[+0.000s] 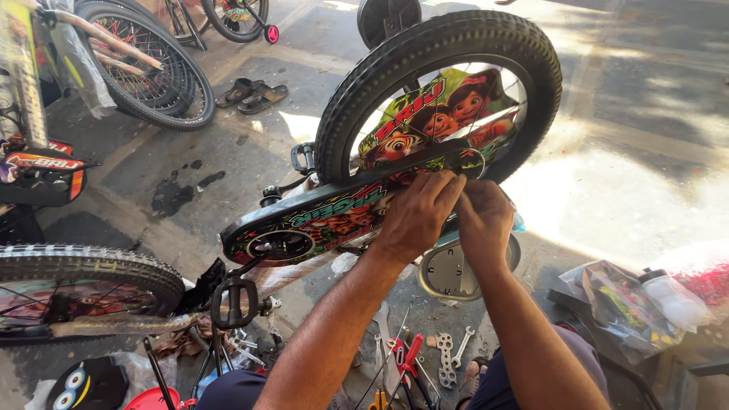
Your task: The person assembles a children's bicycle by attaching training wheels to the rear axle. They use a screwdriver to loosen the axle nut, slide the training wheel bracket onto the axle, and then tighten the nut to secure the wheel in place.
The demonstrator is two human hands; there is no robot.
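— Where are the hands working?
— Left hand (416,216) and right hand (484,220) are pinching at the chain guard (319,220) by the rear wheel (425,45); grip pressed together.
— Anything crowding them?
— Pedal (234,302), pliers (406,361) and a wrench (462,347) are lying on the floor below.

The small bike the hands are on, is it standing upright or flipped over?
Flipped over. The bike's rear wheel sticks up in the air, the pedal hangs low near the ground, and both hands, left and right, work at its axle.
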